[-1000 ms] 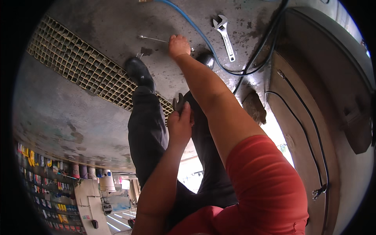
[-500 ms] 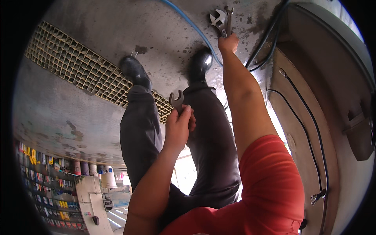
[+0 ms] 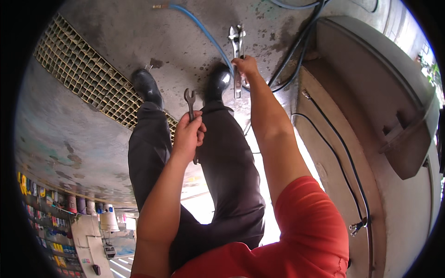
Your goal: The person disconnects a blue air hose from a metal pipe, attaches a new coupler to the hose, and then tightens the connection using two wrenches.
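Observation:
My left hand (image 3: 186, 138) is closed round the shaft of a dark open-end wrench (image 3: 190, 103), held in front of my thighs. Its forked jaw points away from me, and its other end shows below the hand. Further out and to the right, my right hand (image 3: 247, 68) grips a shiny adjustable wrench (image 3: 234, 41) by the middle, its handle sticking out towards me. A second, thinner wrench (image 3: 241, 37) lies alongside it in the same grip, partly hidden by the fingers. The two hands are well apart.
Black boots (image 3: 217, 83) stand on stained concrete beside a yellowish floor grating (image 3: 88, 69). A blue hose (image 3: 199, 25) runs past the right boot. Dark hoses (image 3: 296, 60) lie near a grey vehicle panel (image 3: 366, 60) on the right. Racks of goods (image 3: 55, 231) show at lower left.
The view has shifted, so the floor and vehicle sit further left. My right hand has come nearer to me with both wrenches, and more of the adjustable wrench's handle shows. The left wrench shows more of its length.

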`<state>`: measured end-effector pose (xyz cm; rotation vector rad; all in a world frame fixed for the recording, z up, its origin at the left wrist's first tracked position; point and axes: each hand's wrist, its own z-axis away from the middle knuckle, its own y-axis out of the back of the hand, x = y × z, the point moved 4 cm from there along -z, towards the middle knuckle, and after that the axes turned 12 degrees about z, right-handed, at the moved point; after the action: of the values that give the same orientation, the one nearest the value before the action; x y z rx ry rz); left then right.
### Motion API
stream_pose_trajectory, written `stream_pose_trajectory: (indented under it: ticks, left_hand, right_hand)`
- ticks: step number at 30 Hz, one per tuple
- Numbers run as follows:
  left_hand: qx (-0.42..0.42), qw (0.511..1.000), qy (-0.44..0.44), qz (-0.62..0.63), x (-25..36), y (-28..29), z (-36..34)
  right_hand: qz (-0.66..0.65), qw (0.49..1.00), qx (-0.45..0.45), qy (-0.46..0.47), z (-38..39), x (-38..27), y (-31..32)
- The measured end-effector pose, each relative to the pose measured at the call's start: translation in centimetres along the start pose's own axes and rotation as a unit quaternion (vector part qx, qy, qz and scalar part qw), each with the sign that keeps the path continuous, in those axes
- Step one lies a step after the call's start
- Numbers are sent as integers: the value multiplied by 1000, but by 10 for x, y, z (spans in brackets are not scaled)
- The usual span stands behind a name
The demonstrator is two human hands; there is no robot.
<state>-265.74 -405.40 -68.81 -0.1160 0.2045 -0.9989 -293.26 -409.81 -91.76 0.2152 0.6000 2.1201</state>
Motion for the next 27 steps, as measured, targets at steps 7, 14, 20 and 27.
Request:
stream_pose_trajectory:
  ticks: [7,14,20,27]
  left_hand:
    - [46,996,-71,39,9,81,47]
    - [-19,976,-185,111,120,155,266]
    - [146,935,-308,101,131,345,389]
    - [331,911,-116,218,-10,575,382]
  right_hand:
    - [176,976,-125,15,200,-56,67]
    - [370,919,-120,71,392,-44,162]
    - [362,918,-162,34,468,-54,212]
    - [291,945,-146,43,603,-219,218]
